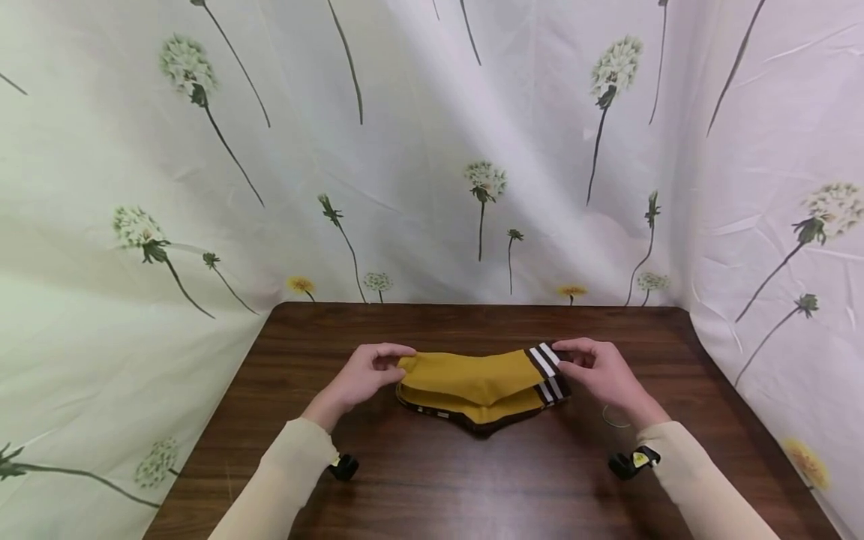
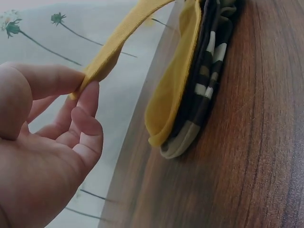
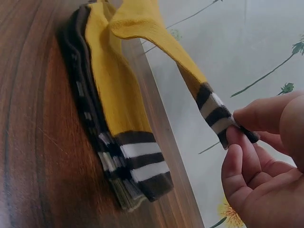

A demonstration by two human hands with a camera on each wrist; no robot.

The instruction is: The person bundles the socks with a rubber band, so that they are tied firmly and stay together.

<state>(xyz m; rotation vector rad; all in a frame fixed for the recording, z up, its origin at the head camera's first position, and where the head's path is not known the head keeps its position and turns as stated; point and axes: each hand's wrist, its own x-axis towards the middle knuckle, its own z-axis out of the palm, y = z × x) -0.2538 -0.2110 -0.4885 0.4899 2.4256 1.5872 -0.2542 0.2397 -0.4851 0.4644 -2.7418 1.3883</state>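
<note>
A yellow sock (image 1: 472, 375) with a dark, white-striped cuff is stretched sideways between both hands, raised above the table. At its toe end, my left hand (image 1: 361, 375) pinches the fabric between thumb and fingers. The striped cuff (image 3: 216, 111) is pinched by my right hand (image 1: 604, 371). Beneath it lies a second yellow sock (image 2: 173, 90) with the same striped cuff. That one rests on a stack of dark patterned socks (image 2: 204, 90), whose lower layers are partly hidden in the head view.
The dark wooden table (image 1: 432, 480) extends around the stack. A white curtain (image 1: 418, 150) printed with dandelions hangs behind the table and along its sides. Black wrist cameras (image 1: 344, 466) sit under both forearms. A thin pale ring mark (image 1: 616, 418) shows near the right wrist.
</note>
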